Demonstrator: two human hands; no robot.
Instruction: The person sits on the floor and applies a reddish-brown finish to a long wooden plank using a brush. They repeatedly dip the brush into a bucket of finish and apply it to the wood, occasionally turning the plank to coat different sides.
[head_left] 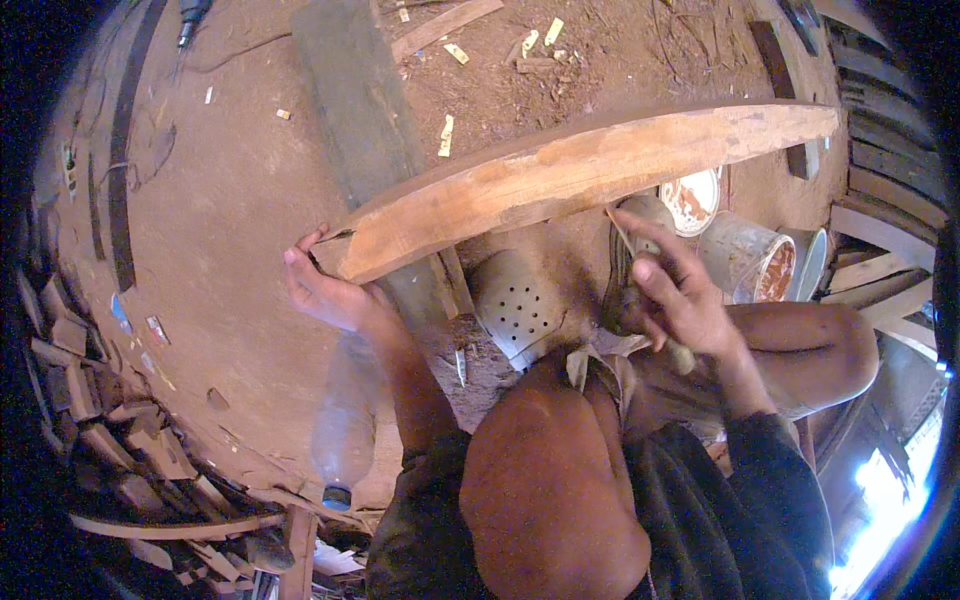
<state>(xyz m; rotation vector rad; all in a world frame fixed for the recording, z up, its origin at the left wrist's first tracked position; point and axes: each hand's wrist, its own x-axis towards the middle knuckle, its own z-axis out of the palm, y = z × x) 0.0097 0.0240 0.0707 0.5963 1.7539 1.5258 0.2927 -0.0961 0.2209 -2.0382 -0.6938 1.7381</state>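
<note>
A long, slightly curved wooden plank [560, 175] stretches across in front of me, its left part over a grey board on the ground. At the plank's left end, my left hand [335, 285] grips it with bent fingers; a dark split or sliver shows at that end. My right hand [685, 295] is closed around a thin, pale stick-like tool [622, 232], whose tip points up close to the plank's near edge. The tool's exact kind I cannot make out. Below the plank is my perforated grey clog [520, 305], beside my bent knee.
The grey board [350, 90] runs away from me. Paint-stained buckets [745, 255] stand at right beyond my leg. A clear plastic bottle [345, 430] lies near my left arm. Wood offcuts [130, 430] are heaped at left, and a power tool [192, 18] rests at far left.
</note>
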